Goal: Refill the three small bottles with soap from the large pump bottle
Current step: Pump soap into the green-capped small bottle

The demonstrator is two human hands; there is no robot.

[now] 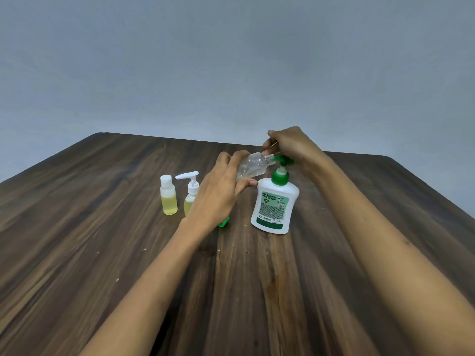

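Note:
A large white pump bottle [275, 208] with a green pump head stands on the wooden table [102, 227]. My left hand [218, 191] grips a clear small bottle [253, 164], uncapped and tilted, its mouth against the pump's green spout. My right hand [290, 147] rests on top of the pump head, fingers curled over it. To the left stand a small capped bottle [168, 195] and a small pump-top bottle [190, 194], both holding yellow liquid. A green cap [224, 221] peeks out from under my left wrist.
The table's far edge runs just behind my hands, with a plain grey wall [231, 60] beyond. Small pale specks dot the wood near the front.

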